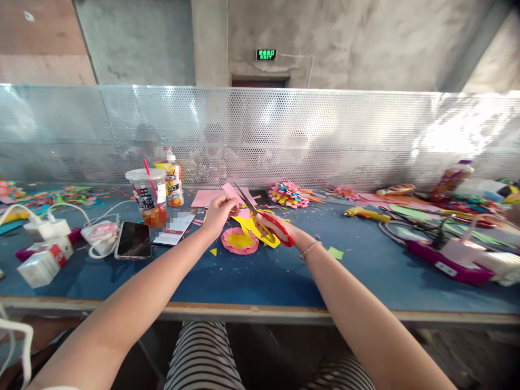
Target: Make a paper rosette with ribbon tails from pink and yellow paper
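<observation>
Over the middle of the blue table, my left hand pinches a piece of pink paper. My right hand is closed round the red handles of a pair of scissors. The blades point up and to the left, right beside the pink paper; whether they touch it I cannot tell. Below the hands lies a round pink paper piece with a yellow centre. Yellow paper lies partly under the scissors. Behind my left hand is a flat pink sheet.
A drink cup with a red straw, a bottle and a phone stand or lie at left. A multicoloured paper flower sits behind my right hand. At right are a yellow glue gun and a purple power strip. A perforated metal screen borders the back.
</observation>
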{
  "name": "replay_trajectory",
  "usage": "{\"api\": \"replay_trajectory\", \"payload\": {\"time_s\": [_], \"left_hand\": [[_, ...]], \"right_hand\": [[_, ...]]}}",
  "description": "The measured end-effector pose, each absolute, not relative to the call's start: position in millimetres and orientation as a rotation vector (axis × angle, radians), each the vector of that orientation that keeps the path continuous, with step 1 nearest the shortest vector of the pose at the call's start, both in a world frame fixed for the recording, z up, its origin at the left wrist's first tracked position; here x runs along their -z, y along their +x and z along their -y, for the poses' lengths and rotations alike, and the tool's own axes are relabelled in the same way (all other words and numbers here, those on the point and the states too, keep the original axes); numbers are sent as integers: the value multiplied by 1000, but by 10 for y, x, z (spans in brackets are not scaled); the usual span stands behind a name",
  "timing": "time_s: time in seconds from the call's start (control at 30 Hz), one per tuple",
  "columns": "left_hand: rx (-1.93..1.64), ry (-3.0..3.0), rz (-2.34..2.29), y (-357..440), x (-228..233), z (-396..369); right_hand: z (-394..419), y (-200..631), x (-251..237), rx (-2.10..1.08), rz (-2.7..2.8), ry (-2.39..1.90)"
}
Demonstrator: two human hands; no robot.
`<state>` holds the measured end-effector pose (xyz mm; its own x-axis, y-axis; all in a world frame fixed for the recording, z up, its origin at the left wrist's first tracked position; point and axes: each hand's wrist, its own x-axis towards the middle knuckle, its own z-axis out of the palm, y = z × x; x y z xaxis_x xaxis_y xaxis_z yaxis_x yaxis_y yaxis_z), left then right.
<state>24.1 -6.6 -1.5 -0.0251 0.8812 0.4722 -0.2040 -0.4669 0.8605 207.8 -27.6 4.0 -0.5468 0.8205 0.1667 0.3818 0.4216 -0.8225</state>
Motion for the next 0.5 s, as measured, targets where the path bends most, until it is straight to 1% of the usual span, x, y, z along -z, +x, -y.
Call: {"api": "replay_trajectory", "payload": {"time_s": [0.2,0.5], "left_hand": [[-1631,1415,-779,261,7,90],[-1619,1408,-780,285,8,102]], "right_hand": [[334,2022,-64,-1024,2131,-916],[373,2001,-93,-993,2146,-920]]}}
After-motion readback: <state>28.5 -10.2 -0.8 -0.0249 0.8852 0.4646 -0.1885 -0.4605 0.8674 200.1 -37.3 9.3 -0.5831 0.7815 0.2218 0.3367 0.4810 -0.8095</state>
